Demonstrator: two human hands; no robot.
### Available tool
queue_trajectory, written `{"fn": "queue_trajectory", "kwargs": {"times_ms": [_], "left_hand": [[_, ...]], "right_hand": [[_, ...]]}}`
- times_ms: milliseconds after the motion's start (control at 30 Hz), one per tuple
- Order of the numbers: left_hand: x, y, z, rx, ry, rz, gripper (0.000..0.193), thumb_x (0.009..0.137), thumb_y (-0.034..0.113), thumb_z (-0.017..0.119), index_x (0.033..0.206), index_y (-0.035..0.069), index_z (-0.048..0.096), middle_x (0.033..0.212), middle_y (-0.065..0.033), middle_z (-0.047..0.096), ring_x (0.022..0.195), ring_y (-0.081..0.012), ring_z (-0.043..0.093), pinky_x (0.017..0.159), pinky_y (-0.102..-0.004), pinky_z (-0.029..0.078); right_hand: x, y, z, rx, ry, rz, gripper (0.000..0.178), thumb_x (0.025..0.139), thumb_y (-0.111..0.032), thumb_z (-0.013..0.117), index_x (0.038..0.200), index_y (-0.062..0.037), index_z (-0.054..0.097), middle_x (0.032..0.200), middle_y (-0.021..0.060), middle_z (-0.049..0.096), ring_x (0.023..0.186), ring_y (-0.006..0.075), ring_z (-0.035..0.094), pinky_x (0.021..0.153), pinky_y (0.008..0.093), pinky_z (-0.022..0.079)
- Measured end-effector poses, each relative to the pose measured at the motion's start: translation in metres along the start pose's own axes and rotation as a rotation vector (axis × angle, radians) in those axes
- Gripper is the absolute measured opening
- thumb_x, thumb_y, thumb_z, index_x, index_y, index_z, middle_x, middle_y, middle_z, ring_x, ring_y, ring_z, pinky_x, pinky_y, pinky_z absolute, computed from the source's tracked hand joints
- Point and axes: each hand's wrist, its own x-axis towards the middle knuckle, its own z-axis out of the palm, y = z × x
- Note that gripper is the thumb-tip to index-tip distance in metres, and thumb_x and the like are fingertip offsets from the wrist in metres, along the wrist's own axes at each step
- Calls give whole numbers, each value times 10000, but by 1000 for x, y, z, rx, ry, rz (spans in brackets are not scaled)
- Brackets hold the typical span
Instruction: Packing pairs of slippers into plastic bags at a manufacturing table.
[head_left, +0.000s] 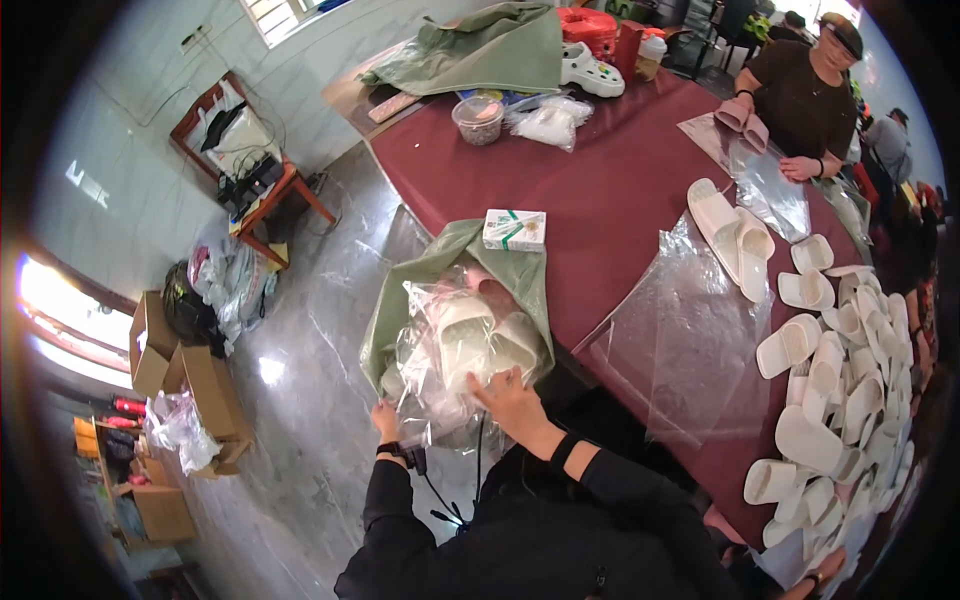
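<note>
A green woven sack point(385, 300) stands open in front of me at the table's edge, filled with slippers in clear plastic. White slippers point(465, 330) in a clear plastic bag point(420, 375) lie on top, with pink ones partly hidden behind. My right hand point(512, 405) rests on the bagged slippers, fingers stretched out and apart. My left hand point(385, 420) is closed at the left side, by the sack's rim and the plastic; which of them it grips cannot be made out.
Loose white slippers point(850, 380) are heaped on the right of the dark red table point(500, 180). Clear bags point(680, 350) and a white pair point(735, 235) lie nearer. A small box point(515, 230) sits beside the sack. Across the table, a co-worker point(805, 90) holds pink slippers point(742, 122).
</note>
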Motion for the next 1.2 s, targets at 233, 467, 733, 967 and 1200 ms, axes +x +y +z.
{"fn": "queue_trajectory", "kwargs": {"times_ms": [233,467,733,967,1200], "left_hand": [[-24,49,4,-102,-393,161,133,936,160,535,892,35,551,772,-49,604,677,-130,569,595,-259,468],[29,0,26,-554,-625,-79,323,970,321,410,1122,80,563,969,-61,625,874,-211,627,774,-349,525],[55,-36,48,-217,-482,-196,378,957,334,401,1059,2,550,948,-102,616,843,-223,609,738,-341,500],[39,-76,18,0,-483,145,296,860,213,561,1088,25,548,995,-98,616,888,-217,593,729,-371,494],[54,-100,-3,39,-890,453,357,809,325,625,1044,58,603,987,-141,645,934,-286,604,776,-383,487]], "right_hand": [[7,11,-20,276,28,110,602,763,-76,550,1332,-166,376,953,159,500,921,355,528,566,335,546],[13,14,-10,463,23,138,706,724,-53,595,1367,-168,327,1022,197,477,1014,427,501,669,409,540],[11,23,7,316,-154,142,856,720,-132,683,1442,-204,228,1397,269,298,1195,482,405,867,430,492],[29,41,6,488,-210,114,898,697,-154,711,1446,-158,214,1385,261,320,1195,429,431,883,424,474],[29,21,-1,617,-84,379,769,700,-178,728,1292,54,294,1179,231,435,1020,389,507,840,451,463]]}}
